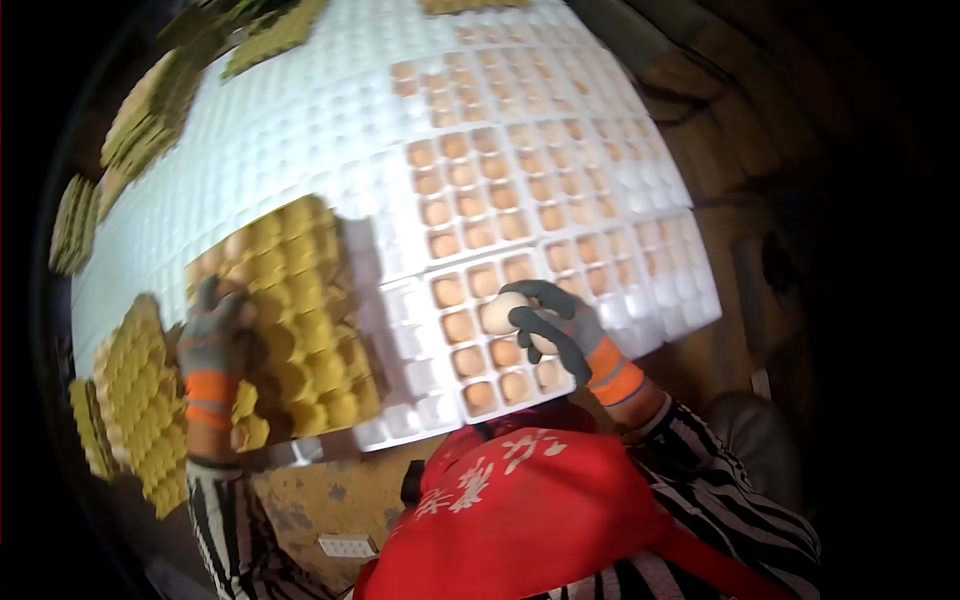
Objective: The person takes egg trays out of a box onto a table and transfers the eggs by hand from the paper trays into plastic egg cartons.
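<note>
My right hand (572, 335), in a grey and orange glove, pinches a pale brown egg (502, 314) above a white tray (462, 410) of square cells holding brown eggs. Another egg shows partly under its fingers. At the left, my left hand (213, 345) wears a matching glove and curls its fingers around an egg (232, 287) at the edge of a yellow moulded egg tray (300, 330). A few eggs (232, 245) sit along that tray's far left side; many of its cups hold nothing. The yellow tray lies on top of the white trays.
White trays cover the wide surface, with eggs filling many cells on the right side. Stacks of yellow egg trays (135, 385) stand along the left edge, with more (155, 110) farther back. A red apron (520, 510) fills the bottom middle.
</note>
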A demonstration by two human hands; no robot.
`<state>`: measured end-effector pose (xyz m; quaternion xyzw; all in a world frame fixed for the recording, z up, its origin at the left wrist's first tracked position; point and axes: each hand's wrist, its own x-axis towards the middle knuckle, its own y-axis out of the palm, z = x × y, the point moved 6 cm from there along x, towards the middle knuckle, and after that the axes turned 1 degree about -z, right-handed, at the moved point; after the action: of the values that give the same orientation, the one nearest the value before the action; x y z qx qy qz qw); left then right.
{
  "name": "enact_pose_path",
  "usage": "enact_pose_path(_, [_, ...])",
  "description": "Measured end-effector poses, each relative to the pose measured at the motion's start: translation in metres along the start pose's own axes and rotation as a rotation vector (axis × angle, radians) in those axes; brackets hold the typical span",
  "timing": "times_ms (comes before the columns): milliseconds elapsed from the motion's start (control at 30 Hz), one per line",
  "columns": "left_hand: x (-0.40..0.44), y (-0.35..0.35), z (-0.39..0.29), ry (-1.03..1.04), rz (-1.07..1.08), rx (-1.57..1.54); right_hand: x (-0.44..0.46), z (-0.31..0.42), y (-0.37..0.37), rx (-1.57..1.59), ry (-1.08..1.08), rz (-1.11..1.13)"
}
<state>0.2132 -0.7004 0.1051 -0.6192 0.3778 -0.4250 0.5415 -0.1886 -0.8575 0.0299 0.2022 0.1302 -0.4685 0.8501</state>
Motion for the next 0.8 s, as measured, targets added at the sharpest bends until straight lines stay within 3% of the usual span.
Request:
enact_pose_path(33, [-0.005, 0.002, 0.018, -0.031, -0.099, 0.009, -0.01, -0.002, -0.021, -0.001, 0.092, -0.044])
enact_pose_path(100, [-0.016, -0.01, 0.031, -0.1, -0.215, -0.301, -0.026, -0.025, -0.085, 0.106, 0.122, -0.064])
enact_pose_path(133, [-0.025, -0.014, 0.026, -0.141, -0.268, -0.548, -0.037, -0.025, -0.119, 0.047, 0.032, -0.107])
enact_pose_path(200, [-0.032, -0.032, -0.077, -0.084, -0.277, -0.62, -0.056, -0.041, -0.204, 0.042, 0.056, -0.342])
enact_pose_path(233, [-0.037, -0.024, -0.129, -0.083, -0.291, -0.683, -0.061, -0.031, -0.235, -0.125, -0.037, -0.384])
enact_pose_path(333, [-0.031, 0.037, -0.305, 0.097, -0.043, -0.877, -0.071, 0.005, -0.302, -0.785, -0.395, -0.471])
enact_pose_path(400, [-0.023, 0.071, -0.402, 0.13, 0.017, -0.866, -0.067, 0.012, -0.321, -0.924, -0.425, -0.475])
enact_pose_path(533, [-0.012, 0.13, -0.51, 0.133, -0.009, -0.683, -0.042, 0.013, -0.31, -1.136, -0.424, -0.457])
enact_pose_path(567, [-0.012, 0.145, -0.521, 0.118, 0.079, -0.578, -0.039, 0.01, -0.309, -1.178, -0.388, -0.454])
enact_pose_path(667, [-0.025, 0.154, -0.53, 0.119, 0.171, -0.418, -0.026, -0.008, -0.336, -0.876, -0.567, -0.39])
enact_pose_path(700, [-0.034, 0.157, -0.527, 0.133, 0.19, -0.349, -0.019, -0.02, -0.351, -0.621, -0.524, -0.349])
enact_pose_path(733, [-0.041, 0.159, -0.524, 0.149, 0.215, -0.282, -0.018, -0.024, -0.361, -0.291, -0.255, -0.251])
enact_pose_path(767, [-0.041, 0.153, -0.519, 0.105, 0.114, -0.472, -0.023, -0.021, -0.363, 0.033, 0.011, -0.147])
enact_pose_path(800, [-0.039, 0.148, -0.511, 0.06, 0.006, -0.659, -0.029, -0.005, -0.367, 0.032, -0.067, -0.108])
